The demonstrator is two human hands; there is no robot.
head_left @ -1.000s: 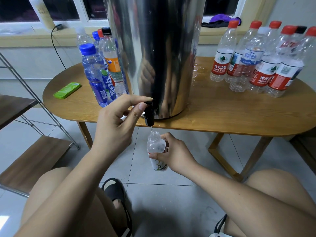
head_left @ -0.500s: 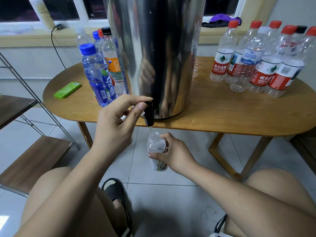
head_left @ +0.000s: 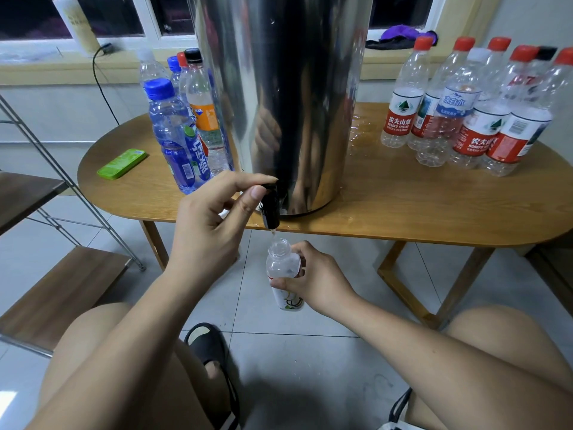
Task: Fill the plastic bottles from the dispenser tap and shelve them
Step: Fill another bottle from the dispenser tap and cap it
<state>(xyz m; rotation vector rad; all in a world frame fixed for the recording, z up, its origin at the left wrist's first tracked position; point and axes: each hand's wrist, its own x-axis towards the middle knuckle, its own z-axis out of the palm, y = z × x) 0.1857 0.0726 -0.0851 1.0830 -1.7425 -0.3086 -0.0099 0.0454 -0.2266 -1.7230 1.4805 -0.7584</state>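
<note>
Nothing has visibly shifted over the last second: both hands, the small bottle and the tap sit where they were. At the far left stands a metal rack [head_left: 46, 293] with wooden shelves. To its right is a rounded wooden table [head_left: 403, 209]. On the table's left end lies a flat green case [head_left: 122, 163], and beside that stands a cluster of capped drink bottles [head_left: 173, 141] with blue, red and black tops, the front one tinted blue. The left hand [head_left: 207, 234] reaches in from the lower left. Its forefinger is curled over the top of the black tap [head_left: 270, 206] and its thumb is pressed to the tap's side, pinching it. The other fingers are folded loosely into the palm. The tap juts from the base of a tall, shiny steel dispenser [head_left: 285, 88] that stands at the table's front edge. Just under the spout, off the table and above the tiled floor, is the small bottle [head_left: 283, 268]. It is clear, uncapped and upright, with its mouth directly below the tap and a thin trickle of water between them. The right hand [head_left: 316, 283] grips the bottle around its middle, fingers and thumb wrapped round it. Further right on the table stands a tight group of clear bottles [head_left: 471, 119], most with red caps and red labels. A black slipper [head_left: 207, 346] shows on the floor between the person's bare knees.
</note>
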